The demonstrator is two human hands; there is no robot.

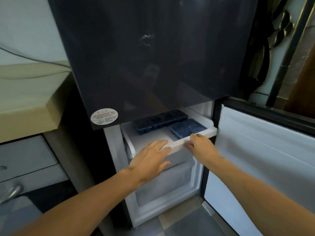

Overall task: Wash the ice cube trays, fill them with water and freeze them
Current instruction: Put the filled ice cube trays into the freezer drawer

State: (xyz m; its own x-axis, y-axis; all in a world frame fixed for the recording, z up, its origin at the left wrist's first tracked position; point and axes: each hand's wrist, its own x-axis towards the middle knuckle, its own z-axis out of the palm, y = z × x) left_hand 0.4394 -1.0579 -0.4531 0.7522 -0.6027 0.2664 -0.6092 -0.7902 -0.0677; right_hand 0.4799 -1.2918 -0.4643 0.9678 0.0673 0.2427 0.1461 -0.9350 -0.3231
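While my right hand (199,145) apparently grips the drawer (210,131), left hand (150,158) flat, the trays (186,128) lie at its twelve o'clock.

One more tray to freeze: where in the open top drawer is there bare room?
Bare: the white drawer floor at front left, bordered by the dark trays behind, the blue tray on the right and the front rim, where the left hand is. Crowded: back and right, where the right hand grips the rim.
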